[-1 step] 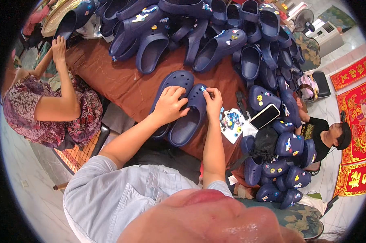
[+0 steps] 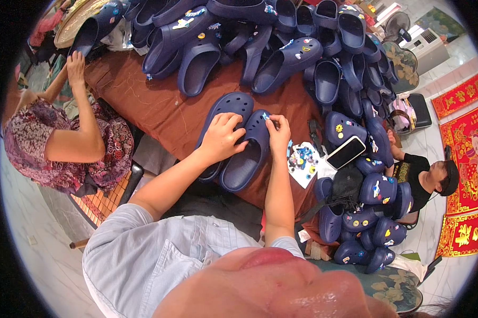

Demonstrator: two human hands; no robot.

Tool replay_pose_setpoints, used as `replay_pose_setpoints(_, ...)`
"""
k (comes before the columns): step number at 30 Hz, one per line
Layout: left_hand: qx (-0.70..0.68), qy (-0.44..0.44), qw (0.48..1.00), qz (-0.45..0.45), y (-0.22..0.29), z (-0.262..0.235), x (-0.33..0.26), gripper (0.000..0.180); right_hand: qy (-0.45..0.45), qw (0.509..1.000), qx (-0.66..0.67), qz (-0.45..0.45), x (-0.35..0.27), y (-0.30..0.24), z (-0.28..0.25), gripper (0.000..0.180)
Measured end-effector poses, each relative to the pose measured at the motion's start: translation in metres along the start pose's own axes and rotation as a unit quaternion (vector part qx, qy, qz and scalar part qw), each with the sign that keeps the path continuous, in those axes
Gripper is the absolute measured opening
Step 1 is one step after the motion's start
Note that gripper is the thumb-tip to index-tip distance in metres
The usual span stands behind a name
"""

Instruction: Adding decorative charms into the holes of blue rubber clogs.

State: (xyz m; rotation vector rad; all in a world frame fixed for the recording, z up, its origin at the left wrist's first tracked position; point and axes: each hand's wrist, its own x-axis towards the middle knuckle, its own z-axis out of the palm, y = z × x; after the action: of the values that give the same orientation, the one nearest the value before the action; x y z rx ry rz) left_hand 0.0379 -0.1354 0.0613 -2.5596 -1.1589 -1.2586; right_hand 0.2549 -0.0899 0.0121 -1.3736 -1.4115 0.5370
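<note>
Your right hand pinches a small blue-white charm; the long navy foam clog stretches nearer-left of these fingers; left hand spread.

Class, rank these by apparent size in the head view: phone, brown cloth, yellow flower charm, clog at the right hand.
1. Brown cloth
2. Clog at right hand
3. Phone
4. Yellow flower charm

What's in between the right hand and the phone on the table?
In the head view, a white sheet with small colourful pieces lies between the right hand and the phone, beside a black thing, unclear.
</note>
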Motion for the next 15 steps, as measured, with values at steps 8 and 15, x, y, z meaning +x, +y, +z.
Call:
replay_pose_setpoints(8,0.001,0.001,1.000,0.002,-0.0004,0.0001,0.0006,0.031,-0.005,1.000,-0.004,0.009,0.0005,0.0012,0.0002,0.017)
replay_pose_setpoints(15,0.000,0.007,1.000,0.005,-0.0009,0.0012,-0.0002,0.032,0.005,1.000,-0.030,-0.008,0.0005,0.0018,0.0003,0.015)
